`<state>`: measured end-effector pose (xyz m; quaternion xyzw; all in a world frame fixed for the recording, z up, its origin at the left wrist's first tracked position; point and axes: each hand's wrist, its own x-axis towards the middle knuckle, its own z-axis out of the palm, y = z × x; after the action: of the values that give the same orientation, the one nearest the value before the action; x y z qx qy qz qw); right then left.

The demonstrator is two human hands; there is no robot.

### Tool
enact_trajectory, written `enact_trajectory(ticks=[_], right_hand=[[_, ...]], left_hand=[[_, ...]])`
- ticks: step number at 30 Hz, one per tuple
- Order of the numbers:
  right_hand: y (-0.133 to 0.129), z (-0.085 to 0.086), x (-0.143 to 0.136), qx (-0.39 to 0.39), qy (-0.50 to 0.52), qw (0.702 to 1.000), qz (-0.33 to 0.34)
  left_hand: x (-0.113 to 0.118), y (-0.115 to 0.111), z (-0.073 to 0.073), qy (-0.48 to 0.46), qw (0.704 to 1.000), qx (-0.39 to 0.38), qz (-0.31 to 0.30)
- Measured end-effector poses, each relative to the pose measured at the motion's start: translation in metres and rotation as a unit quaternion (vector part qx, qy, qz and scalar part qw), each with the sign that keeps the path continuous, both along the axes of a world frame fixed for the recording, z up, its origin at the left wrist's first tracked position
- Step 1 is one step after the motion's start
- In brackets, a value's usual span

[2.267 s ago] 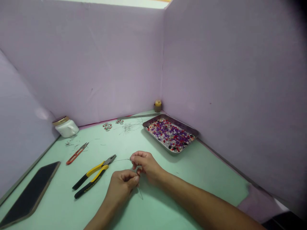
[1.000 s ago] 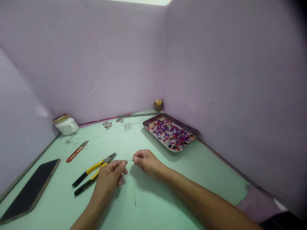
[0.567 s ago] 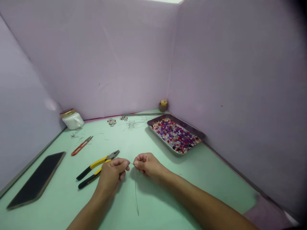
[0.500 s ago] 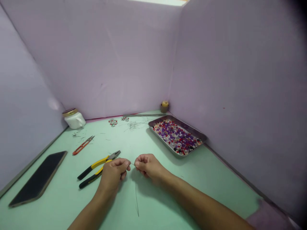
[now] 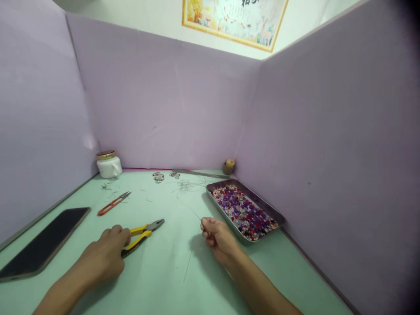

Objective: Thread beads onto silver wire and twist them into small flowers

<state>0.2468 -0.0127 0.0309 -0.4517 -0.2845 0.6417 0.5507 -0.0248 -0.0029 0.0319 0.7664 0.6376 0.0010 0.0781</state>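
Note:
My right hand [image 5: 216, 236] pinches a thin wire [image 5: 196, 214] between thumb and fingertips, held above the table. One end of the wire runs up and left; the other hangs down toward me. My left hand [image 5: 106, 251] is closed over the handles of yellow-and-black pliers [image 5: 141, 236], which lie with their jaws pointing right and away. The hand covers the ends of the handles, and its fingertips are partly hidden.
A metal tray [image 5: 226, 221] of mixed beads stands on the right. On the left are a phone [image 5: 46, 243], orange thread snips [image 5: 113, 204] and a white jar [image 5: 109, 166]. Beaded pieces [image 5: 158, 177] and loose wires [image 5: 185, 187] lie at the back. Purple panels [image 5: 164, 100] enclose the table.
My left hand has let go of the wire and moved left onto the pliers' handles. My right hand keeps the wire and has shifted slightly right. The view has tilted up.

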Motion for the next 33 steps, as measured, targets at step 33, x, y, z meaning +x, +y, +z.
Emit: enact_trajectory(ticks=[33], right_hand=[[-0.019,0.012,-0.013,0.044,0.008,0.999,0.008]], left_hand=[[0.078,-0.05,0.026,-0.477,0.859,-0.13,-0.135]])
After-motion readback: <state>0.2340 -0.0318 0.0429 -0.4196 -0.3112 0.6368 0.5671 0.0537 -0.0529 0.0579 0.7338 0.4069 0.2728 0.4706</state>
